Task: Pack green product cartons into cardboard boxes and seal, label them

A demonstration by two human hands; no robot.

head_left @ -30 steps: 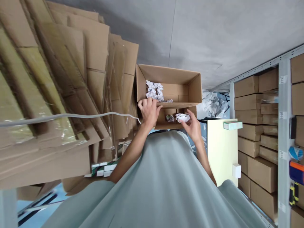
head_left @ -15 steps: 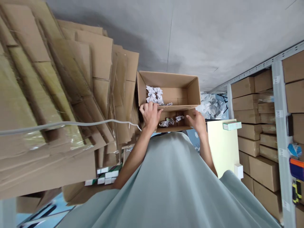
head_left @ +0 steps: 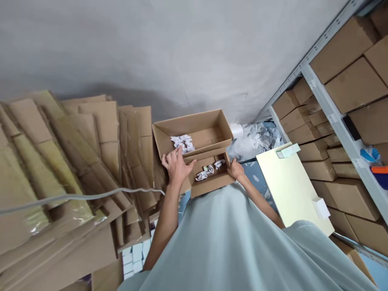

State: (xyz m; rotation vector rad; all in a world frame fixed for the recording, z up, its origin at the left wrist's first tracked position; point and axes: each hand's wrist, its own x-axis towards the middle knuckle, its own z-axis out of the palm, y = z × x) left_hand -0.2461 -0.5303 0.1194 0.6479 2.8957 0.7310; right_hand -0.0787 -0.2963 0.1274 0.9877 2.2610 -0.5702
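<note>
Two open cardboard boxes sit one behind the other in front of me. Crumpled white paper (head_left: 183, 143) lies in the left end of the far cardboard box (head_left: 197, 121). Inside the near cardboard box (head_left: 214, 186) are several smaller paper wads (head_left: 206, 171). My left hand (head_left: 177, 165) is over the near left corner of the far box, fingers spread, its thumb pointing towards the near box. At the near box's right wall, my right hand (head_left: 235, 169) has its fingers closed on the edge.
Flattened cardboard sheets (head_left: 100, 129) stand stacked at left, crossed by a grey cable (head_left: 91, 197). To the right, a pale yellow board (head_left: 287, 186) carries a small green-white carton (head_left: 287, 150). Crumpled paper in a bag (head_left: 257, 139) lies behind it. Boxed shelving (head_left: 321, 97) stands far right.
My view has turned and tilted, so the boxes appear lower and further left. My right hand has closed on the near box's right wall. The near box now shows wider apart from the far one.
</note>
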